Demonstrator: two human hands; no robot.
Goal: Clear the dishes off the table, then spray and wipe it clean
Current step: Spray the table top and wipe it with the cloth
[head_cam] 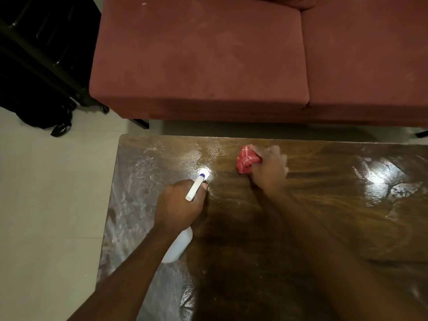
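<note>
My left hand (178, 202) has a closed grip on the spray bottle (178, 245) over the wet worktop (301, 228). My right hand (269, 166) clamps the red cloth (246, 159) against the worktop, beyond the bottle.

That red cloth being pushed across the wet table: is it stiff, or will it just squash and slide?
Probably floppy: the red cloth is bunched into folds under the right hand. It likely slides easily, since the table looks glossy with spray.

The left hand (178, 202) hides the spray bottle's (178, 247) neck; the table (324, 228) runs off-frame.
</note>
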